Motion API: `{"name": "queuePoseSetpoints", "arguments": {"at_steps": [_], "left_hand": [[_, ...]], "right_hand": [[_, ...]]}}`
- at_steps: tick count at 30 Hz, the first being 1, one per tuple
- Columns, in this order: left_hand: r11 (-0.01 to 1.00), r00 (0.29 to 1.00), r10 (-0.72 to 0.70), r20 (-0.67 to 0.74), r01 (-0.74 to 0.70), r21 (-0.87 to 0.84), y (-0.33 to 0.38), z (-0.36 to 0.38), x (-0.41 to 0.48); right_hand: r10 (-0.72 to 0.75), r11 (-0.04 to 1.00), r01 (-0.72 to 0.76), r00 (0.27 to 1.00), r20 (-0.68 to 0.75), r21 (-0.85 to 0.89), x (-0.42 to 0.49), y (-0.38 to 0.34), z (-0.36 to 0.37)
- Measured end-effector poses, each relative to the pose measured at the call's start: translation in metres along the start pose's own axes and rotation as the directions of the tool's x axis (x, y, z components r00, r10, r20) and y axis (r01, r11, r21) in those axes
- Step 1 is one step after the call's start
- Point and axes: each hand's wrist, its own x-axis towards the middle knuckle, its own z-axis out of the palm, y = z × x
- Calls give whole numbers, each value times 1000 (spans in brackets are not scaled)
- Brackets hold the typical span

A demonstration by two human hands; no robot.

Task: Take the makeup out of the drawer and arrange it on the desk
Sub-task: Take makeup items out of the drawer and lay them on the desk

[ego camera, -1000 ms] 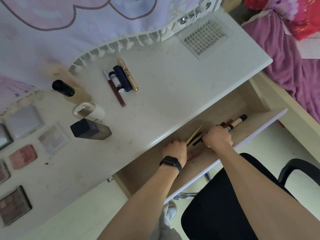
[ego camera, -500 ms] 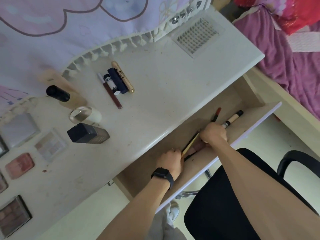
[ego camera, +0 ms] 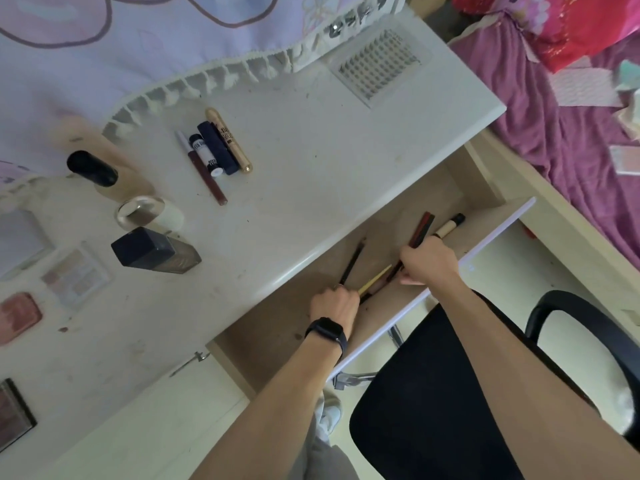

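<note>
The drawer [ego camera: 491, 233] under the white desk [ego camera: 311, 188] stands pulled out. Both my hands are inside it. My left hand [ego camera: 334, 303], with a black watch on the wrist, grips a dark pencil [ego camera: 353, 261] and a yellow pencil [ego camera: 375, 279]. My right hand [ego camera: 429, 266] grips a dark red stick [ego camera: 421, 228] and other thin sticks. A beige tube with a black cap [ego camera: 449, 226] lies just beyond my right hand. On the desk lies a row of tubes and pens [ego camera: 216, 154].
Bottles and a jar [ego camera: 149, 211] stand at the desk's left, with several palettes [ego camera: 74, 277] nearer the left edge. A vent grille [ego camera: 379, 62] sits at the back right. A black chair [ego camera: 485, 393] is under my arms. A bed with purple cover [ego camera: 571, 116] lies to the right.
My hands have drawn apart in the drawer. The left now holds a dark pencil pointing up-right, and the red stick has lifted clear beside the beige tube.
</note>
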Motion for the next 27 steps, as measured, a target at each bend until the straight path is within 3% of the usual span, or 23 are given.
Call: {"name": "queuePoseSetpoints", "arguments": {"at_steps": [3, 7, 9, 12, 16, 20, 27], "left_hand": [[990, 996, -73, 42, 78, -121, 0, -4, 3], [875, 989, -127, 70, 145, -461, -11, -16, -4], [753, 992, -112, 62, 125, -646, -15, -20, -17], [484, 989, -130, 73, 127, -866, -19, -28, -39], [306, 986, -160, 56, 103, -946, -31, -35, -69], [128, 978, -203, 51, 79, -989, -40, -34, -105], [89, 920, -389, -39, -4, -996, -65, -24, -181]], "right_hand": [[-19, 958, 22, 1000, -12, 287, -16, 18, 2], [-86, 867, 82, 996, -15, 492, -38, 37, 3], [-116, 822, 89, 993, 12, 563, -53, 43, 3], [-167, 759, 77, 983, 79, 646, -75, 50, 7], [-203, 695, 60, 972, 115, 717, -96, 59, 18], [-193, 703, 45, 973, 129, 710, -110, 61, 33], [-245, 760, 83, 955, 166, 645, -132, 45, 61]]}}
